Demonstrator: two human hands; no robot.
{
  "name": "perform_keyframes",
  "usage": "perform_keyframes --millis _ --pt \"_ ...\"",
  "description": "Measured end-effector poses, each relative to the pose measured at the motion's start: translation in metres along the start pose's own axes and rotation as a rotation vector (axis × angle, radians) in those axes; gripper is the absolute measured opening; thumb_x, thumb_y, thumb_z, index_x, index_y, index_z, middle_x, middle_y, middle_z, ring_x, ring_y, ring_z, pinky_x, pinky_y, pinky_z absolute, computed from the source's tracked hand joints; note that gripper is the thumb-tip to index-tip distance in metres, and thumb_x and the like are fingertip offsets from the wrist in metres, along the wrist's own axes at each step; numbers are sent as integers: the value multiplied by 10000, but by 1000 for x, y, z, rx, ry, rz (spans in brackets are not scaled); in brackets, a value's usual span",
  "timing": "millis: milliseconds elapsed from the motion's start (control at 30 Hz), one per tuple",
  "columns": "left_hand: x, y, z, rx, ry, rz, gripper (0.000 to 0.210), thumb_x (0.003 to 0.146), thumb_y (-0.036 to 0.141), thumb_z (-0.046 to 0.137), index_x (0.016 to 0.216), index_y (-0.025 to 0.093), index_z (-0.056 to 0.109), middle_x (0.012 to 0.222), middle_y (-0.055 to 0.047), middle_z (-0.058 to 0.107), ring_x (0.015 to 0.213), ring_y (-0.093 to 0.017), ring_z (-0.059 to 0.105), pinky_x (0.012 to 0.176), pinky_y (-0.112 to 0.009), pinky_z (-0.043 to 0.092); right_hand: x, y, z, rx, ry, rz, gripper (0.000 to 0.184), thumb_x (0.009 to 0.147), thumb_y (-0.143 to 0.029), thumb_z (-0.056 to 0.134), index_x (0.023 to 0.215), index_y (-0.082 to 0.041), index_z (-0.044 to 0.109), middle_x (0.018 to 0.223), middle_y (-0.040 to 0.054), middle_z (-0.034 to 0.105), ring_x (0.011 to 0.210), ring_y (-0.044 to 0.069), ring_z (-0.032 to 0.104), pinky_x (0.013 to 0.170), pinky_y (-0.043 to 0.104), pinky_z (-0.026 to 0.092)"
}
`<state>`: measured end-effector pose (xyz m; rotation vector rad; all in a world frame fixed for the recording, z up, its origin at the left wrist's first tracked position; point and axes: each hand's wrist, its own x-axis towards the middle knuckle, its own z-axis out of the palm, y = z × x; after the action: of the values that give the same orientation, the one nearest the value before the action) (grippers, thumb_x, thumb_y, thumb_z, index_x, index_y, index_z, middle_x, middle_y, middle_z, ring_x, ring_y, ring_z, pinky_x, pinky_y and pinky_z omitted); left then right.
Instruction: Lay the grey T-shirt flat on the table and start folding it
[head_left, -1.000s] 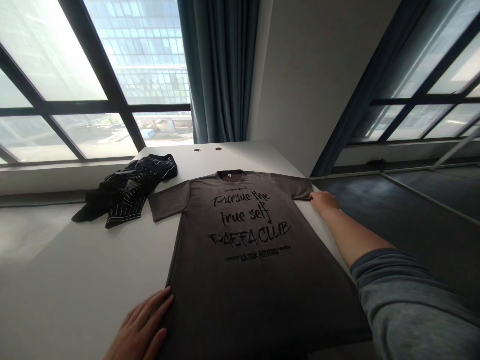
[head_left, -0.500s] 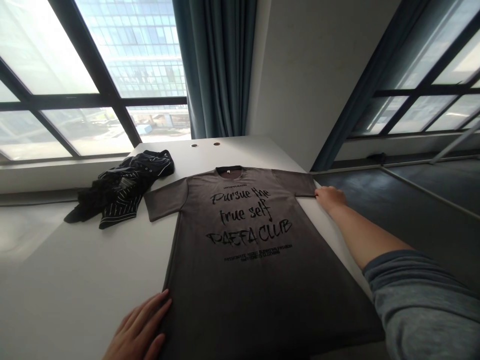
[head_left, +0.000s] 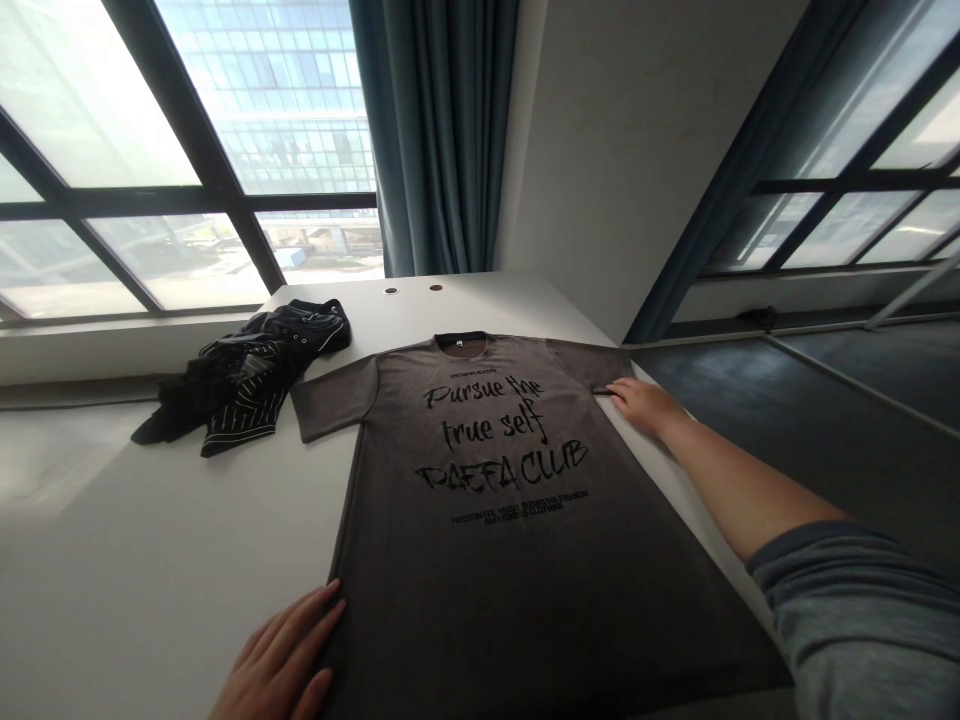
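A dark grey T-shirt (head_left: 517,580) with black lettering lies spread flat, front up, its collar at the far end. My left hand (head_left: 281,650) rests at the shirt's lower left edge, fingers stretched out and fingertips touching the fabric. At the right sleeve (head_left: 581,365), my right hand (head_left: 649,408) reaches in from the side. Its fingers are extended over the lower edge of that sleeve, near the cuff, touching the cloth. The bottom hem runs toward the lower frame edge, where it is partly cut off.
A crumpled black garment with white stripes (head_left: 244,385) lies on the white table (head_left: 187,560), left of the shirt's left sleeve. Two round holes are near the table's far edge. Beyond stand windows, a blue curtain (head_left: 442,140) and a pillar; dark floor lies right.
My right hand has slid left from the cuff's outer end along the sleeve's lower edge, and its fingers look straighter. My left hand stays at the shirt's left edge.
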<state>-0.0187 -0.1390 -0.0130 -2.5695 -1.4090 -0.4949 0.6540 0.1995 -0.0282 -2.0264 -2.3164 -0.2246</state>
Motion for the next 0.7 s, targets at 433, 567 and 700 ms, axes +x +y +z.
perform_keyframes --millis 433,567,700 --pt "1 -1 0 54 34 39 483 1035 438 549 1491 290 602 1500 -27 668 1270 -189 702 1016 -265 604 -4 24 27 67 -107 121 655 1070 -486 289 1647 -216 441 1701 122 409 1595 330 342 1276 639 289" --pt "2 0 0 52 34 36 502 1033 443 555 1513 301 590 1507 -24 663 1268 -191 704 1006 -267 610 17 3 23 142 -79 85 674 1069 -482 295 1643 -162 444 1719 129 373 1607 313 319 1309 539 284" --pt "3 2 -3 61 35 30 517 1031 435 557 1533 313 574 1505 -21 665 1264 -190 706 1006 -264 610 27 -17 25 232 -115 -50 671 1071 -497 288 1622 -171 489 1717 103 385 1609 271 319 1328 446 264"
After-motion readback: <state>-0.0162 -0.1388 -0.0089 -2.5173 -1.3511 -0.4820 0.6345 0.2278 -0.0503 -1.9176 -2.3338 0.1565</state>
